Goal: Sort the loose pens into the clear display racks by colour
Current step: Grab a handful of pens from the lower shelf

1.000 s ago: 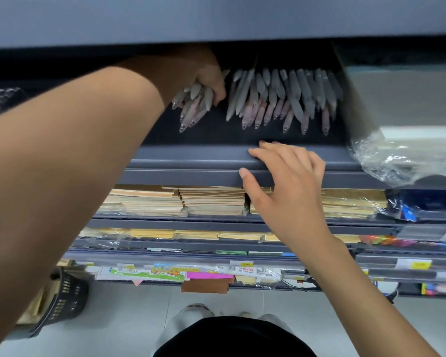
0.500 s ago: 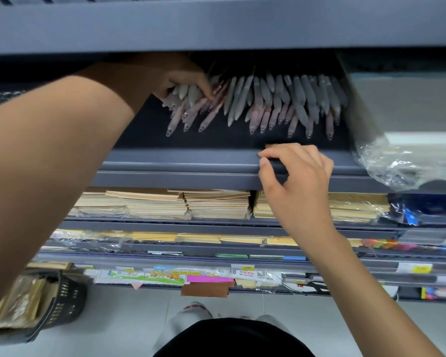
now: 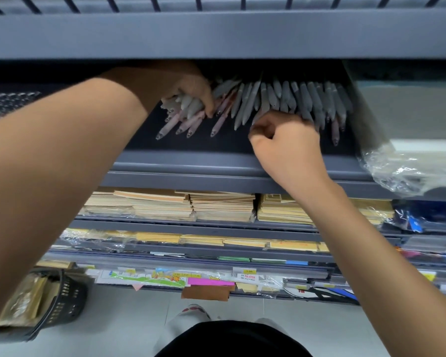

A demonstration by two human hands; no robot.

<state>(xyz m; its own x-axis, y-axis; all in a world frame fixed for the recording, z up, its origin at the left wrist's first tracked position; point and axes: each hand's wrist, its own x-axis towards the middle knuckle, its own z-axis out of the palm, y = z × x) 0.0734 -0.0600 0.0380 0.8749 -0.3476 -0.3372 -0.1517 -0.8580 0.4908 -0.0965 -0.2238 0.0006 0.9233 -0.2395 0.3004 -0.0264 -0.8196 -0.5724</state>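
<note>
A row of grey and pinkish pens lies on a dark grey shelf, tips pointing toward me. My left hand reaches deep under the upper shelf and grips a bunch of pens at the row's left end. My right hand is on the middle of the row, fingers curled down among the pens; whether it holds one is hidden. No clear rack is plainly visible.
An upper shelf overhangs the pens closely. A plastic-wrapped package sits at the right of the pen shelf. Stacks of brown envelopes fill the shelves below. A black basket stands on the floor at the left.
My right hand left the shelf's front edge and moved up into the middle of the pen row. My left hand has shifted a little with its bunch of pens.
</note>
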